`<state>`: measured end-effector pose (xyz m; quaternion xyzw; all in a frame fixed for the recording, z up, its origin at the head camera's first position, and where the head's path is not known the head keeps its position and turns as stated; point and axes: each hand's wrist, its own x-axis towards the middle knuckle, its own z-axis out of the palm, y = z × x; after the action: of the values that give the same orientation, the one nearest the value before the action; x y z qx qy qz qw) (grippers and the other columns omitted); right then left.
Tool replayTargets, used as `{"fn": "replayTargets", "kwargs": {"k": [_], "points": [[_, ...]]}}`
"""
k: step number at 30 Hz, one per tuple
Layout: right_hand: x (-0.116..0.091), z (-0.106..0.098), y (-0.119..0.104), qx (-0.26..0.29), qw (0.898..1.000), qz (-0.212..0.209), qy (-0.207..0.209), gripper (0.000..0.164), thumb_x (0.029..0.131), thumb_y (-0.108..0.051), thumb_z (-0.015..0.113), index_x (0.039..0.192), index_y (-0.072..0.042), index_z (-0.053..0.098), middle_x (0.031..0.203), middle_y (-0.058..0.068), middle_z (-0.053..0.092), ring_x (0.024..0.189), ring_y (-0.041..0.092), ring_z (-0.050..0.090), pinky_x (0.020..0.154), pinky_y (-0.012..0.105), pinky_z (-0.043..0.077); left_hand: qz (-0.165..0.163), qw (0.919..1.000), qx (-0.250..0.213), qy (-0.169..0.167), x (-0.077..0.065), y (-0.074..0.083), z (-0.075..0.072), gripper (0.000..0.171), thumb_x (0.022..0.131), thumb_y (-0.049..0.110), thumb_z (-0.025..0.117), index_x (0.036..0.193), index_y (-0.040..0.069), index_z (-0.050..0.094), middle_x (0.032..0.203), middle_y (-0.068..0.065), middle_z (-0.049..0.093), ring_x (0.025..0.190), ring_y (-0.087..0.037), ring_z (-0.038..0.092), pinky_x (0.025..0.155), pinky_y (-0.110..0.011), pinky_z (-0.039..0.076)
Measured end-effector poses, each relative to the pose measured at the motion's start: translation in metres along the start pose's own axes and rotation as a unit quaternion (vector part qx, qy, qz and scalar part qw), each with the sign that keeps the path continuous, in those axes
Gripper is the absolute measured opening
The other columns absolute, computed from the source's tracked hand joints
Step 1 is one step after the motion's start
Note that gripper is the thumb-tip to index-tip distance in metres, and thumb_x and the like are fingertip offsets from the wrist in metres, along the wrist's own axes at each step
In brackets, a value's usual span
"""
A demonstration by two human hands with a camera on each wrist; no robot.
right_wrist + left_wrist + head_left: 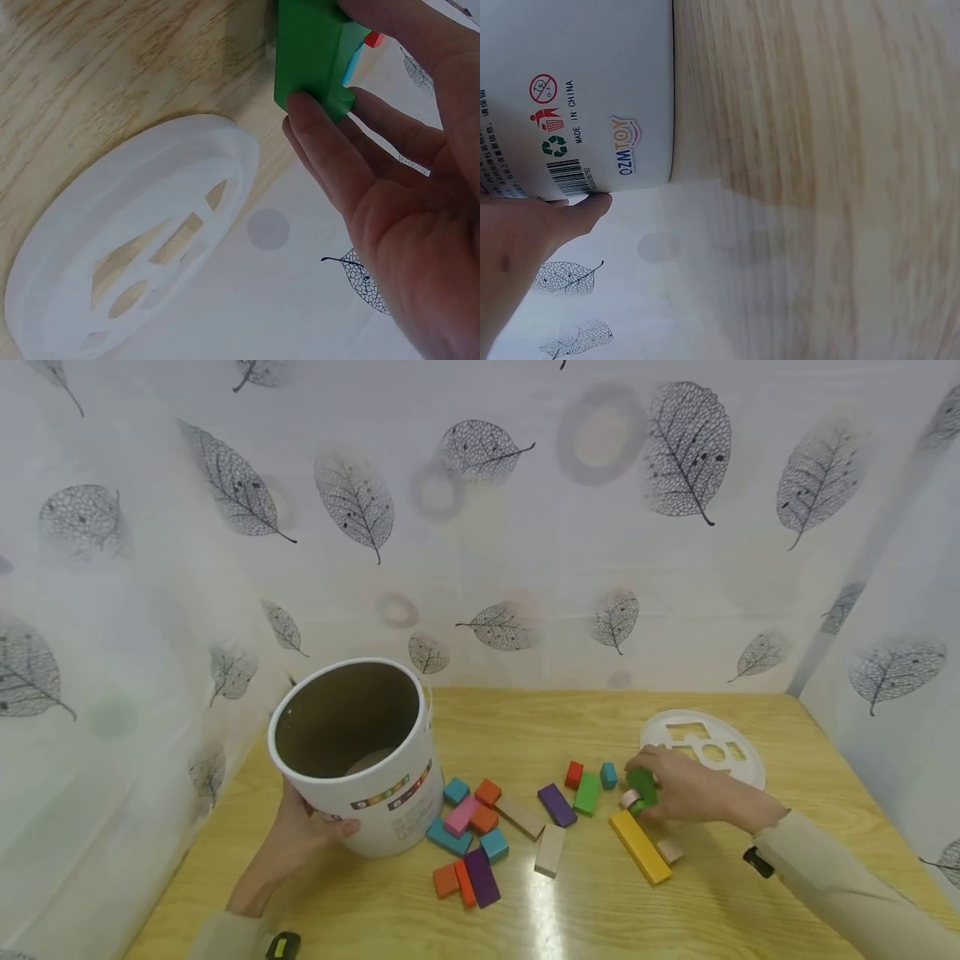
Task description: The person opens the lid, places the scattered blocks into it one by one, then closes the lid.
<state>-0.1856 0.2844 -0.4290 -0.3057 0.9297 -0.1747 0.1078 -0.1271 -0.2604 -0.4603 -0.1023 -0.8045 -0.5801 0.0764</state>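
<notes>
A white toy bucket [390,793] stands at the left of the table, its dark inside showing. My left hand [292,835] holds it by the lower left side, thumb across the front wall and fingers hidden behind. In the left wrist view, the hand [525,240] lies along the printed bucket wall [592,45]. My right hand [686,785] pinches a green arch block [642,785], whose curved cut-out shows in the right wrist view between thumb and fingers. Below it are a pale pink block [630,798], a long yellow block [640,847] and a small wooden block [670,852].
A white round lid [753,768] with shaped holes lies behind my right hand. Several coloured blocks are heaped right of the bucket, including a pink block [461,816]. Purple [557,805], green [587,794], red [573,774] and blue [608,776] blocks lie mid-table. A leaf-print curtain [525,527] surrounds the table.
</notes>
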Motion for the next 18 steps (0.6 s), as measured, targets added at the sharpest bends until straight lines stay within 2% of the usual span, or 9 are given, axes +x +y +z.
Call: {"fn": "replayTargets", "kwargs": {"k": [2,5,8,11,15,18], "points": [[0.000,-0.004,-0.001,0.015,1.000,-0.009,0.021,0.052,0.077,-0.013,0.088,0.121,0.000,0.064,0.115,0.013,0.063,0.091,0.018,0.066,0.075,0.025,0.063,0.008,1.0000,-0.003,0.001,0.000,0.000,0.000,0.122,0.066,-0.013,0.084,0.160,0.012,0.011,0.148,-0.024,0.039,0.130,-0.011,0.051,0.106,-0.006,0.039],[0.000,-0.007,-0.003,0.029,0.996,-0.041,0.076,0.051,0.075,-0.004,0.088,0.120,0.002,0.064,0.117,0.015,0.062,0.096,0.026,0.068,0.078,0.030,0.065,0.020,0.9998,-0.008,0.001,0.000,0.000,0.000,0.122,0.065,-0.014,0.084,0.160,0.010,0.012,0.147,-0.025,0.038,0.131,-0.014,0.050,0.107,-0.006,0.038],[0.003,-0.005,-0.005,0.029,0.985,-0.079,0.148,0.053,0.071,0.002,0.089,0.118,0.002,0.064,0.118,0.015,0.062,0.097,0.029,0.069,0.078,0.031,0.065,0.023,0.9997,-0.012,0.000,0.000,0.000,0.000,0.122,0.064,-0.014,0.084,0.160,0.010,0.012,0.147,-0.024,0.039,0.132,-0.015,0.050,0.107,-0.006,0.038],[0.007,-0.002,-0.009,0.044,0.971,-0.108,0.210,0.057,0.068,0.006,0.089,0.119,0.003,0.065,0.121,0.015,0.062,0.100,0.030,0.069,0.077,0.029,0.065,0.022,0.9997,-0.011,0.001,-0.001,0.000,0.000,0.121,0.065,-0.014,0.083,0.160,0.010,0.012,0.147,-0.024,0.039,0.131,-0.015,0.050,0.107,-0.006,0.039],[0.011,0.000,-0.020,0.101,0.952,-0.121,0.262,0.062,0.067,0.009,0.089,0.124,0.002,0.065,0.125,0.014,0.060,0.110,0.014,0.066,0.082,0.020,0.062,0.019,0.9998,-0.007,0.000,-0.001,-0.001,0.000,0.122,0.065,-0.014,0.084,0.160,0.011,0.012,0.148,-0.025,0.039,0.133,-0.015,0.049,0.107,-0.006,0.038],[0.015,-0.001,-0.029,0.168,0.935,-0.124,0.287,0.065,0.069,0.012,0.087,0.128,0.001,0.063,0.128,0.014,0.059,0.116,0.000,0.061,0.086,0.016,0.060,0.018,0.9998,-0.010,-0.001,0.000,-0.002,0.000,0.123,0.065,-0.014,0.084,0.161,0.011,0.011,0.149,-0.026,0.038,0.133,-0.017,0.049,0.107,-0.006,0.038]]}}
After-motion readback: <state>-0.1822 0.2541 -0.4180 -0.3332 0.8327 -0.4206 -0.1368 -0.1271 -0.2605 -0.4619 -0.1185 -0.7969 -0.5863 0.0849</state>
